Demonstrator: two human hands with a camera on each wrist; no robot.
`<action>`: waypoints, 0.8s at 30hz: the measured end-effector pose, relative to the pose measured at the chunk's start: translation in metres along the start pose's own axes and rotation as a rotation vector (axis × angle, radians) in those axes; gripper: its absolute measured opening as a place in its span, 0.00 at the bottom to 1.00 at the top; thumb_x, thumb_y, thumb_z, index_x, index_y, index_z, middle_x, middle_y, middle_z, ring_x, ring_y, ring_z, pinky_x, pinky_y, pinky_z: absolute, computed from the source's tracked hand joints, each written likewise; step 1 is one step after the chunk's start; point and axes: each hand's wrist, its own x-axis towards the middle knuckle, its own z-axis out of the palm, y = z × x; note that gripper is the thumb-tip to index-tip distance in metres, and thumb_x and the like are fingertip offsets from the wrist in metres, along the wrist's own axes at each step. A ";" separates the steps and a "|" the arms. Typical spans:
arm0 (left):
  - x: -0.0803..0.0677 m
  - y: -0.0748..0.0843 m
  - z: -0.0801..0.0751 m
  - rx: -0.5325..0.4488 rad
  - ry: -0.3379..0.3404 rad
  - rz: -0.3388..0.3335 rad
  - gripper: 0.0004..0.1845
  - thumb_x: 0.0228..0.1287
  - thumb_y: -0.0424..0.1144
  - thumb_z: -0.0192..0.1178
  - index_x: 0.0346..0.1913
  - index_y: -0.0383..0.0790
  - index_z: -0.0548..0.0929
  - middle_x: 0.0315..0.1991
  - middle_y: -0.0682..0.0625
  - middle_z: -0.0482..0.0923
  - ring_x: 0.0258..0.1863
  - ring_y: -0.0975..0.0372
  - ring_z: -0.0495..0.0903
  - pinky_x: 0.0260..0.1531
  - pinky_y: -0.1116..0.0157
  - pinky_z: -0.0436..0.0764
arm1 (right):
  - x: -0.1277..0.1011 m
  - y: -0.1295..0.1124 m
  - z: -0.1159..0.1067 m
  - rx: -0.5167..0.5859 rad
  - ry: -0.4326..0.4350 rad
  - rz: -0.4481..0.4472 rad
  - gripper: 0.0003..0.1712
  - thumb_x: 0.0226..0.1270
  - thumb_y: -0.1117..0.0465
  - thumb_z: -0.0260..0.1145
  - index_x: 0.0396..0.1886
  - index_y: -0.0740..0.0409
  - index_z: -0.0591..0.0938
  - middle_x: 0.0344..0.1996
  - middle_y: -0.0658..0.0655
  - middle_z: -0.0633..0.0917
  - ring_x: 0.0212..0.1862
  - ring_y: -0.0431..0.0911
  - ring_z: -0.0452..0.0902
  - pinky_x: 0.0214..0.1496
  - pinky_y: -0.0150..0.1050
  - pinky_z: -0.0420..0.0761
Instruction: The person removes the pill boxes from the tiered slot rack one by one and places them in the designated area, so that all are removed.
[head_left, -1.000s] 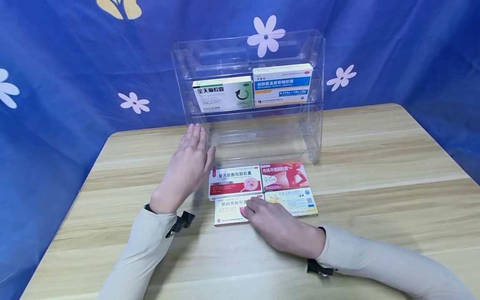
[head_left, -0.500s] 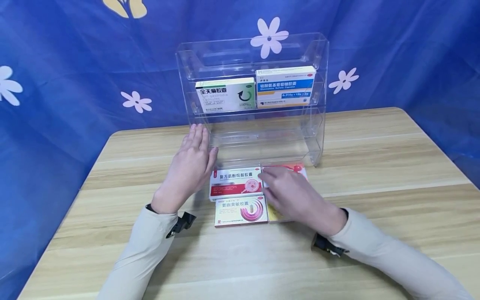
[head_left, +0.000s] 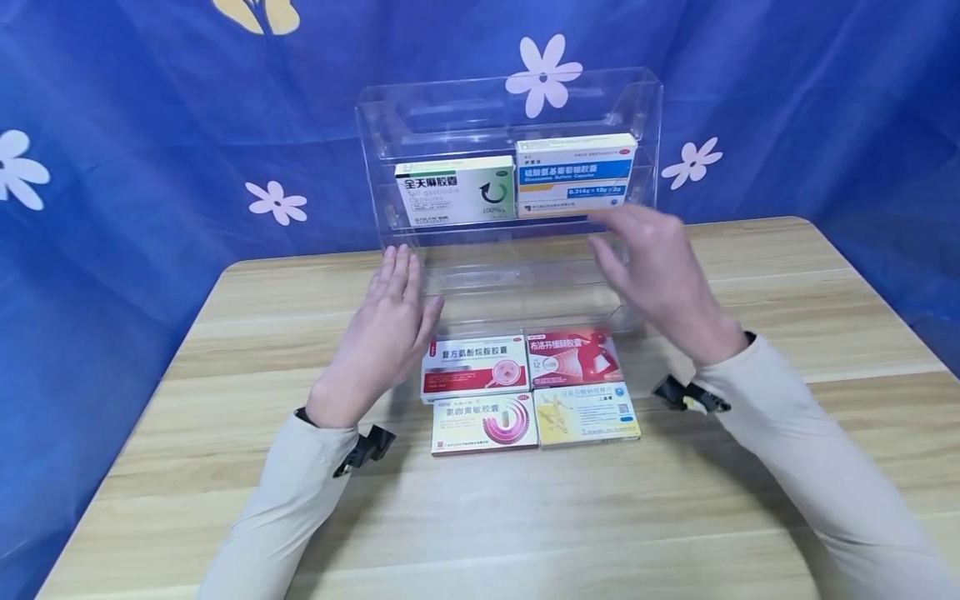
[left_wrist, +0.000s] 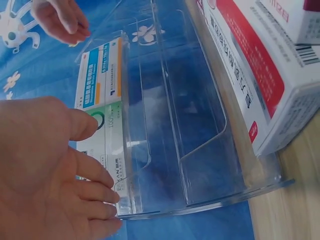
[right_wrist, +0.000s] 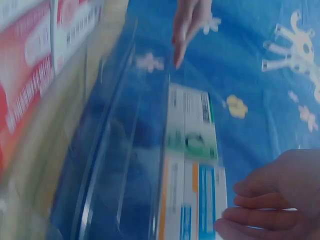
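Right wrist view blurred, right hand [head_left: 660, 267] motion-smeared, spread, empty, left hand [head_left: 386, 321] flat beside clear rack [head_left: 637, 250].

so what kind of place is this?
Likely a staged tabletop set, not a real pharmacy: a wooden table against a draped blue flowered cloth, a clear acrylic rack with two medicine boxes, and four more boxes laid out before it.
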 end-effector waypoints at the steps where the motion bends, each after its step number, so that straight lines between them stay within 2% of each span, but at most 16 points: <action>1: 0.000 0.000 0.000 0.007 -0.002 0.000 0.36 0.78 0.50 0.33 0.71 0.20 0.49 0.73 0.28 0.41 0.74 0.43 0.37 0.73 0.51 0.41 | 0.005 0.005 -0.002 -0.008 0.033 0.000 0.13 0.61 0.73 0.66 0.45 0.72 0.83 0.43 0.68 0.85 0.43 0.58 0.83 0.47 0.47 0.84; 6: 0.002 -0.001 0.000 0.044 -0.025 -0.025 0.35 0.78 0.50 0.32 0.72 0.21 0.48 0.74 0.29 0.40 0.74 0.43 0.37 0.72 0.45 0.38 | 0.028 0.028 -0.008 -0.037 0.187 0.054 0.13 0.62 0.71 0.65 0.46 0.71 0.84 0.42 0.68 0.85 0.41 0.58 0.82 0.47 0.49 0.82; 11: 0.003 0.001 0.001 0.035 -0.041 -0.044 0.36 0.78 0.51 0.33 0.73 0.23 0.45 0.75 0.32 0.37 0.75 0.46 0.34 0.71 0.42 0.33 | 0.043 0.045 -0.009 -0.054 0.249 0.108 0.15 0.64 0.68 0.64 0.49 0.72 0.82 0.46 0.68 0.84 0.45 0.58 0.80 0.50 0.48 0.79; 15: 0.006 0.001 0.005 0.037 -0.037 -0.039 0.36 0.78 0.51 0.33 0.73 0.23 0.44 0.75 0.31 0.36 0.75 0.46 0.31 0.71 0.43 0.32 | 0.048 0.050 -0.010 -0.064 0.193 0.144 0.18 0.66 0.66 0.63 0.52 0.72 0.80 0.51 0.67 0.82 0.52 0.58 0.78 0.57 0.48 0.76; 19: 0.007 -0.001 0.006 0.044 -0.002 -0.015 0.36 0.78 0.50 0.33 0.72 0.21 0.45 0.74 0.29 0.40 0.75 0.43 0.36 0.72 0.47 0.32 | 0.054 0.050 -0.010 -0.072 0.100 0.178 0.21 0.69 0.64 0.60 0.58 0.71 0.77 0.57 0.68 0.78 0.62 0.57 0.72 0.69 0.44 0.68; 24: 0.009 -0.002 0.004 0.036 0.020 0.005 0.35 0.78 0.48 0.33 0.72 0.20 0.47 0.73 0.27 0.44 0.74 0.41 0.41 0.74 0.51 0.36 | 0.058 0.049 -0.007 -0.068 -0.028 0.215 0.26 0.69 0.64 0.59 0.64 0.71 0.71 0.62 0.68 0.74 0.66 0.57 0.67 0.72 0.43 0.63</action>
